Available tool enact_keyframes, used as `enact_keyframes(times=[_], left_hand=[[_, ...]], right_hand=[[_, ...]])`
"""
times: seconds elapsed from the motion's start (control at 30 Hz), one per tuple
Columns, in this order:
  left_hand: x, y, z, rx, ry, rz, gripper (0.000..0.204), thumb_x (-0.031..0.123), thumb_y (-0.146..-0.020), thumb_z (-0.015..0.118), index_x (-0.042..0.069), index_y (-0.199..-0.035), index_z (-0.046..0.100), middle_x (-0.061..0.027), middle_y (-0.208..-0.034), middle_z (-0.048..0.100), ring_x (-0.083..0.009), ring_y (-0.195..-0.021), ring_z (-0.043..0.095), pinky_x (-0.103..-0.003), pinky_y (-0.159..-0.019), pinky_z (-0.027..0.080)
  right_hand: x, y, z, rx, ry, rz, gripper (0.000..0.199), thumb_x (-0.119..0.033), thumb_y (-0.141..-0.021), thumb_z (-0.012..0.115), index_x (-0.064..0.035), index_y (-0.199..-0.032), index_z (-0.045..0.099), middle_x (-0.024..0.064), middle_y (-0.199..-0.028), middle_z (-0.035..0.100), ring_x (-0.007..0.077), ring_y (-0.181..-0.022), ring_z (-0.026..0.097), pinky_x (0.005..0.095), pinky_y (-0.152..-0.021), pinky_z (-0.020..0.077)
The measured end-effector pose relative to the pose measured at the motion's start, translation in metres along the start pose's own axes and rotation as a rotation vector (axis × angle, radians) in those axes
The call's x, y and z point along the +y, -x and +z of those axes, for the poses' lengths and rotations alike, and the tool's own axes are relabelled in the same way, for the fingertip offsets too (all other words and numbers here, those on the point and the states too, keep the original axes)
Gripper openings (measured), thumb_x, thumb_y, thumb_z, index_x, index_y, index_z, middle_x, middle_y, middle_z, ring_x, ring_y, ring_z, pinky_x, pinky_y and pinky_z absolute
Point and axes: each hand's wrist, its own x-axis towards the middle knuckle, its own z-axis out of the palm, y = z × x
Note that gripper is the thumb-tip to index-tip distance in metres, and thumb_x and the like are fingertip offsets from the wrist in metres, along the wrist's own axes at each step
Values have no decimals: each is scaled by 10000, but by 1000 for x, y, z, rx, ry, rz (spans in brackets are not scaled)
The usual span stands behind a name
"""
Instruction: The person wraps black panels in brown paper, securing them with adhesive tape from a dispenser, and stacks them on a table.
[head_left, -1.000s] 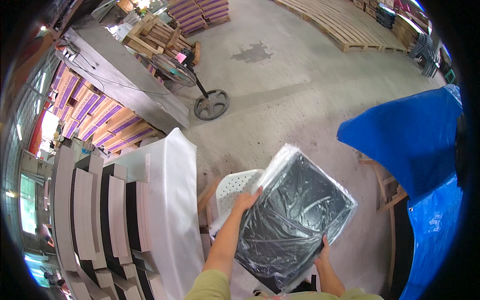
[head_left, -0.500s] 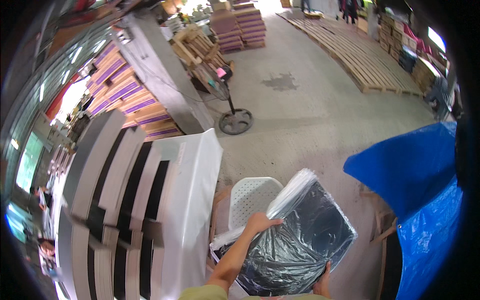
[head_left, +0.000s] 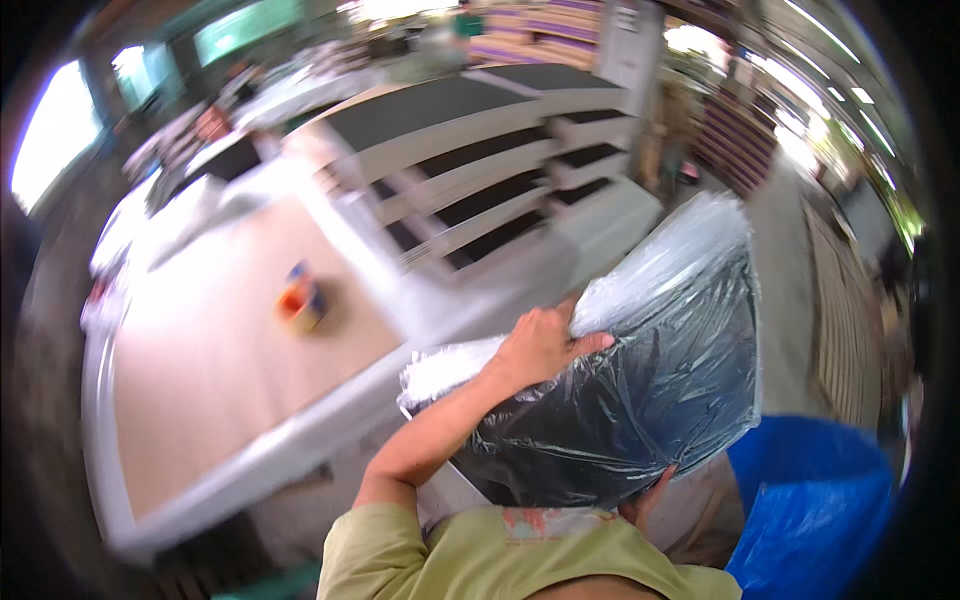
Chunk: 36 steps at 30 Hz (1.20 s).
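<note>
Against my body I carry a wide, dark bundle under clear plastic (head_left: pixel 620 410), with whitish layers of crinkled plastic along its far edge. My left hand (head_left: pixel 540 348) grips that far edge, thumb lying on top and the fingers hidden underneath. At the near right side, my right hand (head_left: pixel 655 495) holds the bundle from below, only partly visible. To the left is a table with white covering and a brown board (head_left: pixel 240 360) on it. A tape dispenser or tape roll in orange and blue (head_left: pixel 301 303), blurred, rests on the board.
Stacks of pale and black panels (head_left: pixel 480 160) stand on the table's far end. A blue tarp (head_left: pixel 815 500) hangs at the lower right. Wooden pallets (head_left: pixel 845 310) lie along the right, and stacked boxes (head_left: pixel 735 140) stand beyond. A person (head_left: pixel 212 125) is at the far left.
My view has swung left, bringing the table with the brown board into sight. The bundle has come along in both hands, and the perforated white stool is out of view.
</note>
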Motion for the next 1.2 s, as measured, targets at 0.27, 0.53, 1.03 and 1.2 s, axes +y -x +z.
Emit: enact_keyframes(times=[0.27, 0.53, 1.03, 1.2], left_hand=[[145, 235, -178, 567, -162, -193, 616, 524, -770, 629, -64, -948, 585, -215, -680, 610, -349, -682, 626, -404, -648, 468], [97, 331, -323, 1032, -213, -374, 521, 437, -822, 626, -35, -1042, 598, -130, -784, 647, -151, -739, 571, -323, -692, 461], [-163, 515, -455, 1427, -459, -425, 514, 422, -918, 441, -71, -1013, 553, -86, -887, 572, -170, -856, 504, -316, -767, 410], [-245, 602, -453, 1198, 17, -384, 660, 521, -889, 424, 1, -1288, 350, -121, -1299, 383, -224, -1205, 333, -361, -1003, 273]], right_hand=[[-39, 116, 160, -511, 252, 194, 678, -561, -862, 447, -65, -1316, 368, 95, -1307, 429, 280, -1165, 433, 415, -968, 374], [112, 111, 362, -512, 281, 395, 512, -438, -836, 576, -50, -1166, 518, 87, -1128, 555, 232, -1008, 539, 366, -873, 440], [414, 141, 566, -1141, 246, 117, 645, -95, -612, 733, 15, -1193, 476, 110, -1125, 537, 229, -1061, 493, 327, -950, 369], [431, 127, 547, -1133, 546, 294, 633, -210, -748, 514, -34, -1334, 349, 126, -1366, 367, 266, -1274, 329, 372, -1069, 269]])
